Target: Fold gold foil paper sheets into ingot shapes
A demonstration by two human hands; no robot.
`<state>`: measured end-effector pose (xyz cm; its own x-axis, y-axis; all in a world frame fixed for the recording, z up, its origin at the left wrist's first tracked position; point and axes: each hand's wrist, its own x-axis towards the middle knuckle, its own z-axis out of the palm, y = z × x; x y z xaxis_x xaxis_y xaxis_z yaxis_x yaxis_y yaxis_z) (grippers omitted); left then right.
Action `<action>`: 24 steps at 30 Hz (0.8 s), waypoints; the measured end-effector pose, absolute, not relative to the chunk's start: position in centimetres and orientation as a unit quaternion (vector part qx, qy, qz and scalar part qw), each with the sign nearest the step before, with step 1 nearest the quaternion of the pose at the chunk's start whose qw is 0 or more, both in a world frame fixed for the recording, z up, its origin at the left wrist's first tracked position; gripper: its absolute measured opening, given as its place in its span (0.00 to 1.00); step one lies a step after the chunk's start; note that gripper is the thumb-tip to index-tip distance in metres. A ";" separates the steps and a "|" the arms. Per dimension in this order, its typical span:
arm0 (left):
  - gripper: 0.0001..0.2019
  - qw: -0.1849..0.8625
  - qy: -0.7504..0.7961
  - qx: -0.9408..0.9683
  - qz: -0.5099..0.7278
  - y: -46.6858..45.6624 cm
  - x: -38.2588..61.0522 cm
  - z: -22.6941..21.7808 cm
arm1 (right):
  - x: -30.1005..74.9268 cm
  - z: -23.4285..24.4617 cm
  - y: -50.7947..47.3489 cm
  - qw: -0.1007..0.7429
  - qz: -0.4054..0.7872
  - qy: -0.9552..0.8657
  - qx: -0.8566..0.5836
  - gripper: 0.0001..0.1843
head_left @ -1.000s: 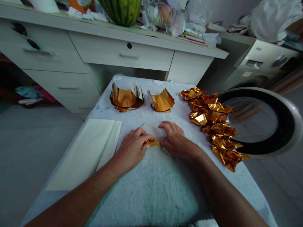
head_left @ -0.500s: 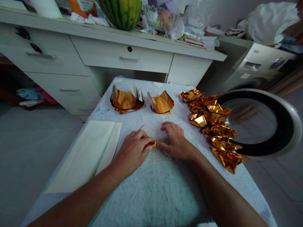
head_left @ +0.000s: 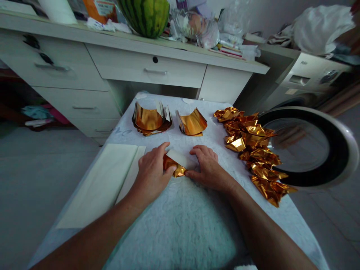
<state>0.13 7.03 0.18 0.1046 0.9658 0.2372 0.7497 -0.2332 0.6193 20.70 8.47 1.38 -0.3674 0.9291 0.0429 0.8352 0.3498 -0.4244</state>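
Between my hands, on the cloth-covered table, lies a partly folded sheet of gold foil paper point(head_left: 179, 170), its pale back facing up along the far side. My left hand point(head_left: 154, 167) grips its left part, thumb on the gold fold and fingers around the far left edge. At the right corner, my right hand point(head_left: 206, 165) presses the paper with its thumb, the fingers curled on the far side. Beyond them stand two stacks of curved gold foil sheets, a larger left stack point(head_left: 149, 119) and a smaller right stack point(head_left: 192, 123).
Folded gold foil pieces point(head_left: 250, 142) lie in a row along the table's right side. A pale folded sheet point(head_left: 98, 183) is at the left. An open washing machine door point(head_left: 341, 146) borders the right edge. Behind runs a cabinet counter point(head_left: 180, 48) with a watermelon point(head_left: 146, 17).
My left hand has shifted left and opened out somewhat, uncovering more of the gold fold. The right hand has stayed nearly in place.
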 end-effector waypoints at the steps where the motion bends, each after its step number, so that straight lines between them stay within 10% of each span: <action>1: 0.31 0.203 0.584 0.712 0.332 7.1 0.1 0.2 | 20.7 1.5 8.5 0.141 0.171 -0.810 -0.543 0.32; 12: 0.24 0.467 0.521 0.508 0.502 7.7 -0.1 1.0 | 21.2 1.7 9.0 0.331 0.394 -0.680 -0.522 0.46; 19: 0.22 0.504 0.513 0.452 0.528 7.3 0.2 1.7 | 20.5 2.2 8.7 0.370 0.603 -0.535 -0.463 0.17; 24: 0.22 0.527 0.475 0.472 0.523 7.0 0.4 1.5 | 19.8 2.2 8.4 0.391 0.606 -0.506 -0.474 0.16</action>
<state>0.40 7.03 1.48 0.0013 1.0000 -0.0070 -0.1014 0.0071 0.9948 19.82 8.44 2.21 -0.2446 0.9528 -0.1796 0.0068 -0.1835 -0.9830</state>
